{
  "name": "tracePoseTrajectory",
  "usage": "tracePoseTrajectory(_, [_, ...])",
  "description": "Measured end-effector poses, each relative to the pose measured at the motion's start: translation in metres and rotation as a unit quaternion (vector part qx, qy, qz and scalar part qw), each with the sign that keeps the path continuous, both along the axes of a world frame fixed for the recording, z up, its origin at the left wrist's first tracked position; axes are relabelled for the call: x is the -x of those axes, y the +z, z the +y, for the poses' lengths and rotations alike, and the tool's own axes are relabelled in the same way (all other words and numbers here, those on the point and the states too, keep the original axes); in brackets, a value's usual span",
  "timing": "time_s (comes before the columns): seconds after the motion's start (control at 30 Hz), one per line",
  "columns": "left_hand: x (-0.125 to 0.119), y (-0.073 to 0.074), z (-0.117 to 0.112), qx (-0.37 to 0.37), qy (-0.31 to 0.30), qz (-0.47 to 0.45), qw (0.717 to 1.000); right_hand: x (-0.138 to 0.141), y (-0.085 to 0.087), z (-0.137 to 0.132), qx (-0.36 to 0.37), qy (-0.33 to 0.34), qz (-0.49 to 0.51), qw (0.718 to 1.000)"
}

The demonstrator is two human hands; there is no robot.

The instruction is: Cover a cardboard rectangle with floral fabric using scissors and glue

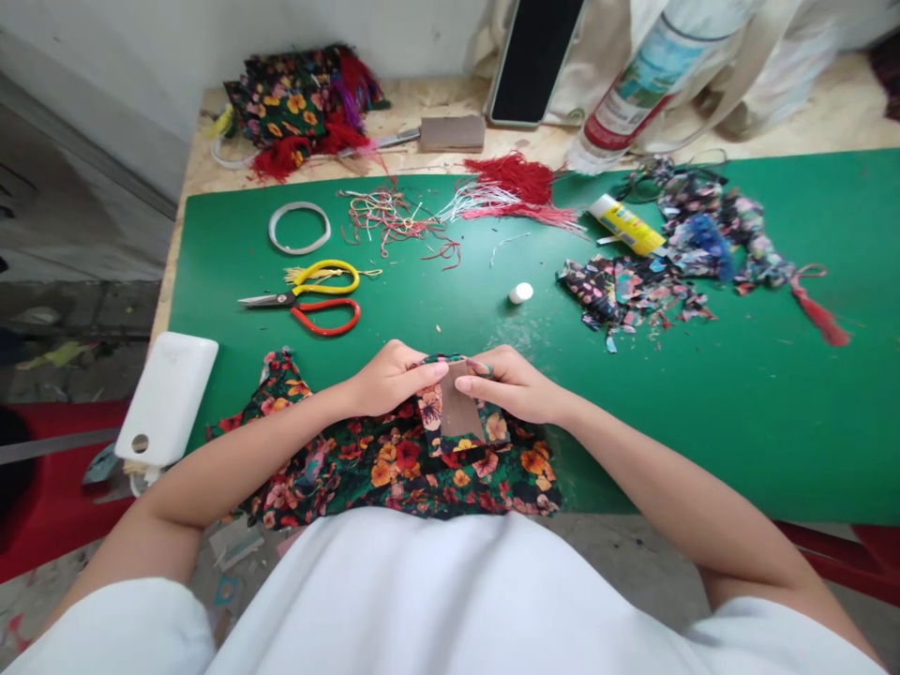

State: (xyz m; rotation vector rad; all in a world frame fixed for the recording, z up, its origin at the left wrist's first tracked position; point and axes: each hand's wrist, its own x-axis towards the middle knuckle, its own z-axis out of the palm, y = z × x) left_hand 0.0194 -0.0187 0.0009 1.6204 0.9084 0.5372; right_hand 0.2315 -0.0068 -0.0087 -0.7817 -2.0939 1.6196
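Between my two hands is a small piece of brown cardboard [460, 405] with floral fabric [496, 429] folded over its edges. My left hand [392, 377] grips the upper left corner, thumb lying on the face. At the upper right, my right hand [518, 382] pinches the edge, its thumb also on the cardboard. Most of my fingers are hidden behind the piece. Underneath, a larger floral cloth [394, 461] lies along the table's front edge, against my white shirt.
Scissors [302, 298], a tape roll [300, 228] and a white power bank [169, 398] lie to the left. Loose threads [390, 216], red tassels [517, 183], a small white cap [521, 293], a glue stick [629, 225] and fabric scraps [619, 291] lie beyond my hands. A bottle [643, 84] and phone [535, 61] stand behind.
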Motion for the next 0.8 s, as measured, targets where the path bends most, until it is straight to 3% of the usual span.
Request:
tracePoseTrajectory(0.2, [-0.0001, 0.0009, 0.0001, -0.001, -0.009, -0.005, 1.000, 0.0007, 0.0020, -0.0012, 0.021, -0.008, -0.005, 1.000])
tracePoseTrajectory(0.33, [-0.0011, -0.0019, -0.0019, -0.004, 0.031, -0.010, 0.999, -0.0006, 0.0004, -0.0008, 0.016, -0.042, -0.015, 0.999])
tracePoseTrajectory(0.63, [-0.0024, -0.0030, -0.0025, 0.099, 0.090, -0.072, 0.988, -0.0019, 0.0027, -0.0007, 0.072, -0.042, -0.018, 0.996])
tracePoseTrajectory(0.8, [-0.0011, -0.0053, 0.0001, 0.139, 0.035, -0.138, 0.980, -0.0003, 0.0030, -0.0030, 0.082, -0.065, -0.010, 0.994])
